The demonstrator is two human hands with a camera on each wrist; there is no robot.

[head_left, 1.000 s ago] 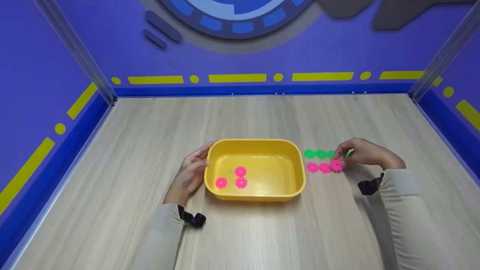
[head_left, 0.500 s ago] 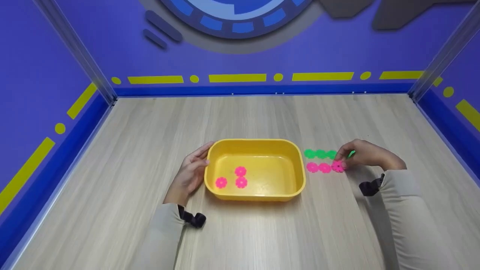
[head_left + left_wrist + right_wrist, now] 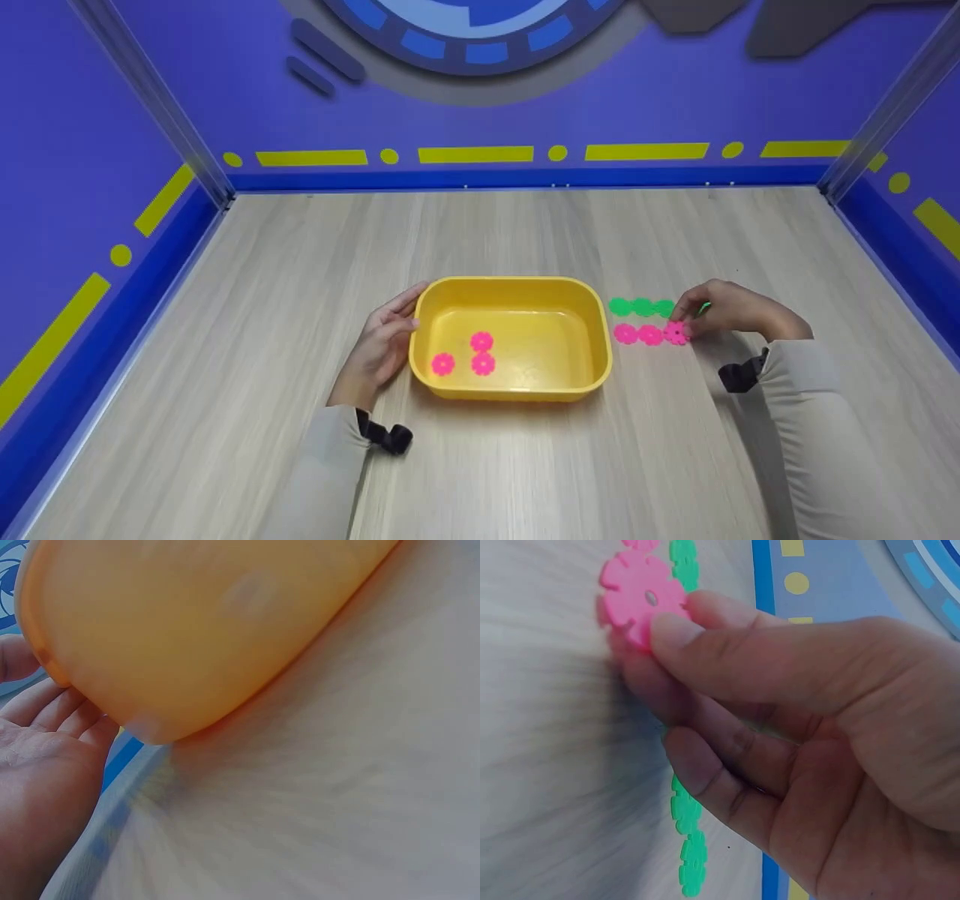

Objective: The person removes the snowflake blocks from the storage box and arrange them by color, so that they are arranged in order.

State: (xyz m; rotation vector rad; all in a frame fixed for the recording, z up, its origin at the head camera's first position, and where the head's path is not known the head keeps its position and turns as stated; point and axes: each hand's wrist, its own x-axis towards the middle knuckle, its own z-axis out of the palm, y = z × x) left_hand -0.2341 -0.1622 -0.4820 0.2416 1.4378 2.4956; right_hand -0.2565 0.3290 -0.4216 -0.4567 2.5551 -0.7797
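My left hand [image 3: 377,346] grips the left side of a yellow plastic tub [image 3: 517,282], thumb at the rim and fingers against the outer wall. In the left wrist view that hand [image 3: 49,757] shows beside the tub's wall [image 3: 187,630]. Between thumb and fingertips, my right hand [image 3: 731,306] pinches a pink notched snowflake disc [image 3: 634,592], tilted at the right end of two pink discs [image 3: 637,334]. Just behind runs a row of green snowflake discs [image 3: 642,307], partly hidden by the right hand; several more green discs [image 3: 692,862] show beyond its fingers.
Inside the tub, toward its left side, lie three pink discs [image 3: 482,352], two of them close together. The wood-grain table [image 3: 517,232] is bounded by blue-purple panels [image 3: 480,120] at the back and sides.
Over the last second my right hand has shifted slightly right and toward me with its pink disc, which has turned a little. The left hand and the tub stay in place.
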